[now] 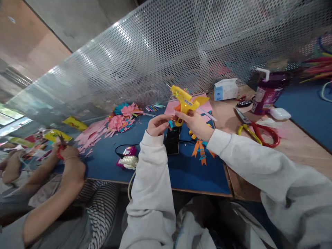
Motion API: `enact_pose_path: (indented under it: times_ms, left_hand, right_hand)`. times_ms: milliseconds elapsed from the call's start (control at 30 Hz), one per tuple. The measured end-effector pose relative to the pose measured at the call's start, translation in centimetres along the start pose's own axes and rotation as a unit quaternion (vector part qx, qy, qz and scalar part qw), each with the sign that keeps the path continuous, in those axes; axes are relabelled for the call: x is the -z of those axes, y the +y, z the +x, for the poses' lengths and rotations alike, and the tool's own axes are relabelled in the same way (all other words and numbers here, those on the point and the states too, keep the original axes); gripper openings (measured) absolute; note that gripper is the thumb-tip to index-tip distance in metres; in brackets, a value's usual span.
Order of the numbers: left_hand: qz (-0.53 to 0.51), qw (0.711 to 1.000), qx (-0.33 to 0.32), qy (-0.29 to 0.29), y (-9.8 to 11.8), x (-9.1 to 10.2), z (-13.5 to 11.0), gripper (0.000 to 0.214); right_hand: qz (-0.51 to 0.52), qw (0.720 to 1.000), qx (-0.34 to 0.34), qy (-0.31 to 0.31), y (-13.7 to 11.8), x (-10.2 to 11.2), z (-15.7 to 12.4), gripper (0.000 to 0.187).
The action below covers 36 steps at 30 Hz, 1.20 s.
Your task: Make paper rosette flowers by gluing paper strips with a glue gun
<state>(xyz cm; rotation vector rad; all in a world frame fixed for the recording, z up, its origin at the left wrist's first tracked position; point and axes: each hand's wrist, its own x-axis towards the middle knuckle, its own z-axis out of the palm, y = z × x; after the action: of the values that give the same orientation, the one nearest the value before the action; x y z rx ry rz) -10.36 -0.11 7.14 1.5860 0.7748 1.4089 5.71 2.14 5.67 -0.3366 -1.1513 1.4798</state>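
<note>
My right hand [195,123] is wrapped round the handle of a yellow hot glue gun [184,100], whose nozzle points up and to the left. A translucent glue stick [207,113] sticks out of its rear end. Close beside the handle, my left hand [158,124] pinches a small blue piece [170,123], perhaps paper. Below both hands a dark phone [172,141] lies on the blue table. Just right of it are orange paper strips [201,150] with bits of blue, and small yellow pieces. Pink paper [171,108] lies behind the glue gun.
Red-and-yellow scissors [264,135], a purple drink bottle [269,95] and a tissue pack [225,90] stand or lie to the right. A power adapter [128,160] sits left, near pink paper flowers [118,122]. At far left a co-worker's hands [68,152] hold scissors. Perforated metal [155,52] walls the back.
</note>
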Motion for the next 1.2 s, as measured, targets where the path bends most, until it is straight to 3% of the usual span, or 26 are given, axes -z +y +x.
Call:
enact_pose_path:
  times_ms: [367, 533, 800, 1200]
  left_hand:
    - [-0.029, 0.999, 0.009, 0.017, -0.1, -0.3, 0.1, 0.034]
    - [-0.054, 0.998, 0.022, -0.013, -0.1, -0.4, 0.2, 0.037]
    - [-0.051, 0.998, 0.039, 0.024, 0.4, -1.0, -0.2, 0.035]
    - [-0.058, 0.997, 0.039, 0.015, 0.7, -1.4, -0.3, 0.034]
  right_hand:
    - [-0.049, 0.998, -0.006, 0.039, -0.6, -0.9, -0.6, 0.022]
    - [-0.091, 0.993, -0.004, 0.079, -0.6, -0.8, -0.5, 0.017]
    - [-0.067, 0.995, -0.005, 0.080, -0.4, -0.6, -0.3, 0.016]
    - [-0.087, 0.992, 0.000, 0.087, -0.4, -0.6, -0.4, 0.013]
